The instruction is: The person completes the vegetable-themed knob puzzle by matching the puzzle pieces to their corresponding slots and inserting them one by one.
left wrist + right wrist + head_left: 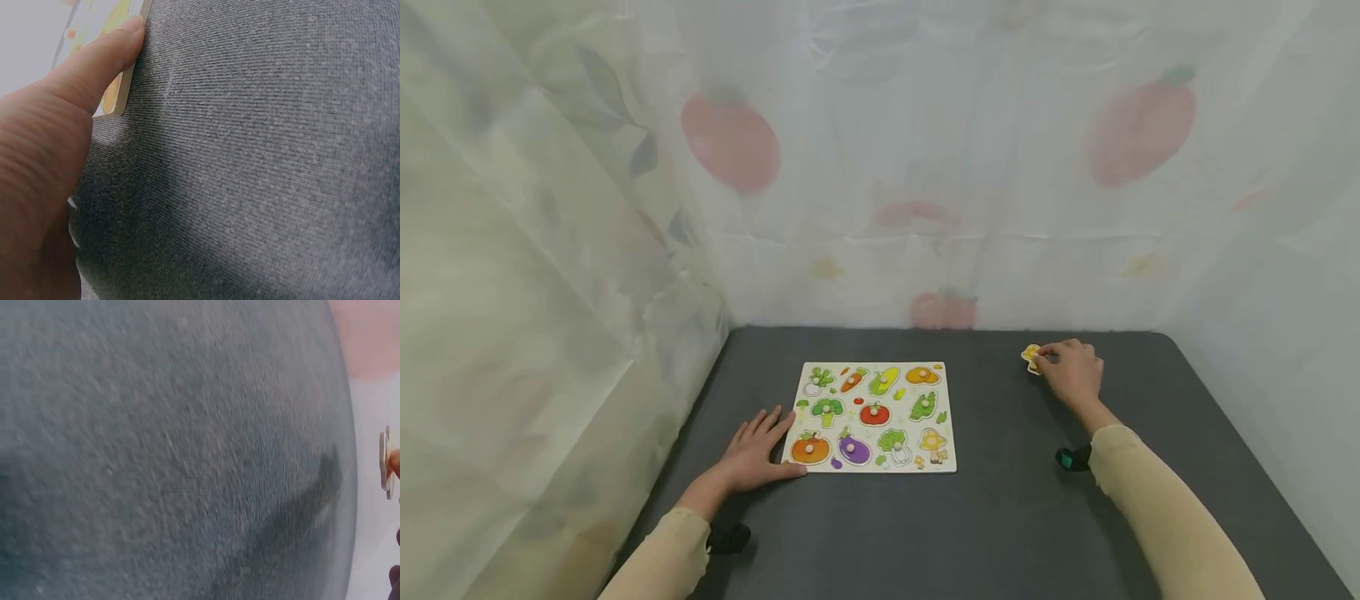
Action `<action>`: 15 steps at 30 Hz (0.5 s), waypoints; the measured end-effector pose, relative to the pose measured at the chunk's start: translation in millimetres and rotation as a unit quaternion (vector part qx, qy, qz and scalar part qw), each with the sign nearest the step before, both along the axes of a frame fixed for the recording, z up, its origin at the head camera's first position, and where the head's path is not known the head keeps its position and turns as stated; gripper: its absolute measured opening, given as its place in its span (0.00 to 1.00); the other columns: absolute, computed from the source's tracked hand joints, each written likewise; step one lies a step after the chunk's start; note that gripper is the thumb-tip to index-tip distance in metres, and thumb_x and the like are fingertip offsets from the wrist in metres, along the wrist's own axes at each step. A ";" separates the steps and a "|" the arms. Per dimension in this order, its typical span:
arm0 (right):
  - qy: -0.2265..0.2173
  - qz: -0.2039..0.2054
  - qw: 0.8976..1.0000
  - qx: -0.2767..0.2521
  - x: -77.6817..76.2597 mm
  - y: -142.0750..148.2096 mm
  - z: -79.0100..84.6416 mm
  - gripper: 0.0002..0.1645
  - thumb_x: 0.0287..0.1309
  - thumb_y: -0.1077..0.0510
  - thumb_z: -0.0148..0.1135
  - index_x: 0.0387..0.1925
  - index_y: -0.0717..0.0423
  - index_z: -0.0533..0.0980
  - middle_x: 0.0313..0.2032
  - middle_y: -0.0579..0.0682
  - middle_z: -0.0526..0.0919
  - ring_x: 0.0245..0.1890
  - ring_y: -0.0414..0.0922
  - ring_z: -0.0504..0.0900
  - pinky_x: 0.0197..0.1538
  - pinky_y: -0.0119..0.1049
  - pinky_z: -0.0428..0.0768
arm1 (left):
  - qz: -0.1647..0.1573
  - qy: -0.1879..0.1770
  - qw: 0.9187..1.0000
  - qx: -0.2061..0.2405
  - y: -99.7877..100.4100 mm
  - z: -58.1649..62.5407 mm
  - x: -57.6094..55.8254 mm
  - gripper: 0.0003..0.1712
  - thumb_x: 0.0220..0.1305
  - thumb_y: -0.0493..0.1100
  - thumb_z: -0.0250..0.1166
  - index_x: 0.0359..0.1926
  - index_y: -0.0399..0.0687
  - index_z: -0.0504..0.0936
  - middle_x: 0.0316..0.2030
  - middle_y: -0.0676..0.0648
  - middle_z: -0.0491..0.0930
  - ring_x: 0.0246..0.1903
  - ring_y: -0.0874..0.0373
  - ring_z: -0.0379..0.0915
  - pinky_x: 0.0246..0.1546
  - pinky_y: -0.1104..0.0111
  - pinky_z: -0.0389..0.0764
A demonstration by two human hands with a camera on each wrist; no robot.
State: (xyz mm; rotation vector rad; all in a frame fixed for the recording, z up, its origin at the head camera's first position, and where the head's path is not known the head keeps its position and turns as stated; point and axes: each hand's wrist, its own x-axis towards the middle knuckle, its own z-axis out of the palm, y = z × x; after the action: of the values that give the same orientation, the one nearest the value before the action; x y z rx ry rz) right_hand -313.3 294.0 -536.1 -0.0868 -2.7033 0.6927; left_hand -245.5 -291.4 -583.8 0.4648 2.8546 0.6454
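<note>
A wooden vegetable puzzle board lies flat on the table, with knobbed pieces such as a pumpkin, an eggplant and a tomato set in it. My left hand is spread at the board's left side, its thumb on the near left corner. In the left wrist view that thumb lies across the board's corner. Off to the right of the board, my right hand pinches a yellow mushroom puzzle piece by fingertips and thumb. The right wrist view shows the piece edge-on, with a shadow below on the table.
The dark grey cloth-like tabletop stretches around the board. A pale curtain with fruit prints hangs behind the far edge, and more sheeting closes in the left side. Each wrist wears a black strapped camera.
</note>
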 end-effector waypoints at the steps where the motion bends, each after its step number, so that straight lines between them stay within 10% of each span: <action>1: 0.003 0.006 1.000 0.001 0.9 -2.4 0.1 0.16 0.69 0.51 0.65 0.45 0.61 0.86 0.52 0.65 0.77 0.54 0.68 0.70 0.57 0.71 0.62 | 0.000 0.000 1.000 0.000 0.0 -0.1 0.0 0.68 0.50 0.82 0.66 0.82 0.51 0.54 0.80 0.37 0.47 0.78 0.33 0.35 0.73 0.37 0.34; 15: 0.028 0.090 0.995 0.023 13.6 -38.3 0.1 0.12 0.65 0.50 0.70 0.41 0.55 0.88 0.49 0.60 0.80 0.54 0.64 0.72 0.55 0.68 0.66 | -0.002 0.003 1.000 0.003 1.8 4.2 2.4 0.67 0.50 0.80 0.67 0.81 0.48 0.55 0.80 0.36 0.47 0.77 0.32 0.35 0.72 0.34 0.35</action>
State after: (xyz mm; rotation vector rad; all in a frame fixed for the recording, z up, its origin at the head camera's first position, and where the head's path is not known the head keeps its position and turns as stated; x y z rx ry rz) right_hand -299.7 255.7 -536.0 0.1868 -2.6929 0.6716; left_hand -243.1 -289.6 -579.6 0.4732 2.8583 0.6536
